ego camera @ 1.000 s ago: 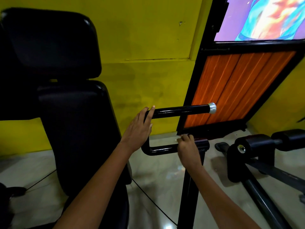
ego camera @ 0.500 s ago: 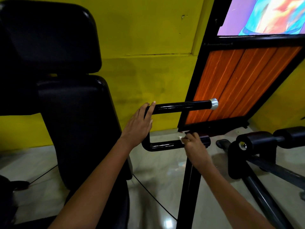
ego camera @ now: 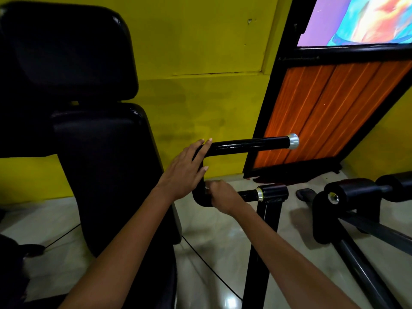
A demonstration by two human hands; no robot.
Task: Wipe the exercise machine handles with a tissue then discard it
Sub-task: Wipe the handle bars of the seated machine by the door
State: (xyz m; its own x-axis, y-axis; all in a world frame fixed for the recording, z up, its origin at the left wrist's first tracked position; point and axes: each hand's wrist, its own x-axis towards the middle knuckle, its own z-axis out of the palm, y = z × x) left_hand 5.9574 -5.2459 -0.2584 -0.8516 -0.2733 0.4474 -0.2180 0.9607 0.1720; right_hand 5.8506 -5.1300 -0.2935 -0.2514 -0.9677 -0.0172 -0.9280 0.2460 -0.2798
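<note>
A black U-shaped machine handle has an upper bar (ego camera: 247,146) ending in a silver cap and a lower bar (ego camera: 248,194) running into a black sleeve on an upright post. My left hand (ego camera: 186,170) rests flat, fingers together, over the bend at the left end of the upper bar. My right hand (ego camera: 224,196) is closed around the lower bar near the bend. A small sliver of white tissue (ego camera: 207,188) shows at its fingertips; the rest of the tissue is hidden in the hand.
A black padded seat back and headrest (ego camera: 89,141) stand to the left. An orange-panelled black frame (ego camera: 330,112) leans against the yellow wall. Black padded rollers and bars (ego camera: 352,197) lie at right on a glossy tiled floor. A thin cable crosses the floor.
My right hand has slid left along the lower bar toward the bend, uncovering the silver ring and sleeve. My left hand has stayed on the upper bar's bend.
</note>
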